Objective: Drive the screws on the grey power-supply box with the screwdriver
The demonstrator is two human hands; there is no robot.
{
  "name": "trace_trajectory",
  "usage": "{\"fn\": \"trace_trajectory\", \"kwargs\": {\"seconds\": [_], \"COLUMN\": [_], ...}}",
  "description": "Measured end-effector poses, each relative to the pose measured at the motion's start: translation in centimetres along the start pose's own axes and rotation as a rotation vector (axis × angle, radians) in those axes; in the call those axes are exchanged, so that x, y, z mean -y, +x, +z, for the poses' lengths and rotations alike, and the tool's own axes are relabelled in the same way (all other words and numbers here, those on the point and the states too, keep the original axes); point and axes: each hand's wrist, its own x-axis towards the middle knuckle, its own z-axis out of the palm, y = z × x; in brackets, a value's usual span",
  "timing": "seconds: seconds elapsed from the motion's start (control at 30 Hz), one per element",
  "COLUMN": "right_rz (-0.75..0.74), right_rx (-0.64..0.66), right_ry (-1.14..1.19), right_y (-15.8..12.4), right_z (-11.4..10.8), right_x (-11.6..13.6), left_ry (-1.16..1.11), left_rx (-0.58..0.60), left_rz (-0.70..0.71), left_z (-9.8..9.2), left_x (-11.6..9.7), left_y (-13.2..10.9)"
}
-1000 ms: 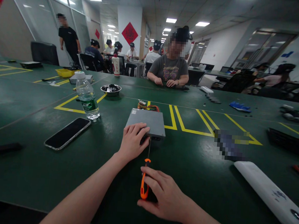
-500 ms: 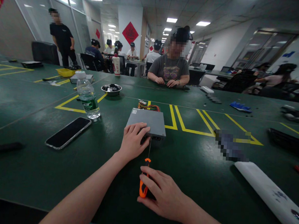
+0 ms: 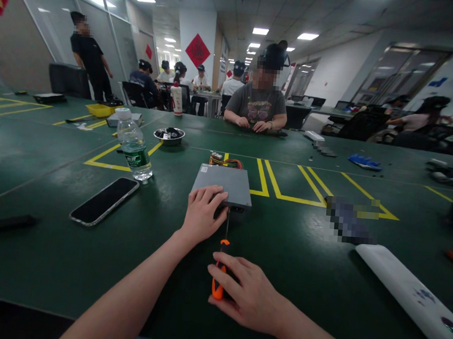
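A flat grey metal box (image 3: 225,183) lies on the green table (image 3: 301,259), with coloured wires (image 3: 227,162) at its far end. My left hand (image 3: 202,214) presses down on the box's near left corner, fingers curled over the edge. My right hand (image 3: 250,296) is closed round the orange and black handle of a screwdriver (image 3: 219,273). Its thin shaft points away from me and its tip meets the near side of the box.
A black phone (image 3: 104,200) and a water bottle (image 3: 134,146) lie to the left, a metal bowl (image 3: 168,134) behind them. A long white object (image 3: 408,293) rests at the right. A person (image 3: 257,101) sits across the table; other people work further back.
My hands and the screwdriver have barely moved. The standing person at the far left has stepped further left.
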Motion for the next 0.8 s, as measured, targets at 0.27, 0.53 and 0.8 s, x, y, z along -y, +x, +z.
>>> {"fn": "trace_trajectory", "kwargs": {"seconds": [0.27, 0.53, 0.8], "right_rz": [-0.025, -0.038, -0.016], "right_rx": [-0.155, -0.077, -0.095], "right_ry": [-0.019, -0.036, -0.017], "right_y": [-0.5, -0.03, -0.23], "right_z": [0.76, 0.17, 0.55], "right_x": [-0.37, -0.14, -0.38], "left_ry": [0.009, 0.019, 0.019], "left_rx": [0.01, 0.003, -0.002], "left_rz": [0.002, 0.004, 0.005], "left_z": [0.01, 0.23, 0.22], "left_x": [0.07, 0.11, 0.11], "left_y": [0.06, -0.01, 0.02]}}
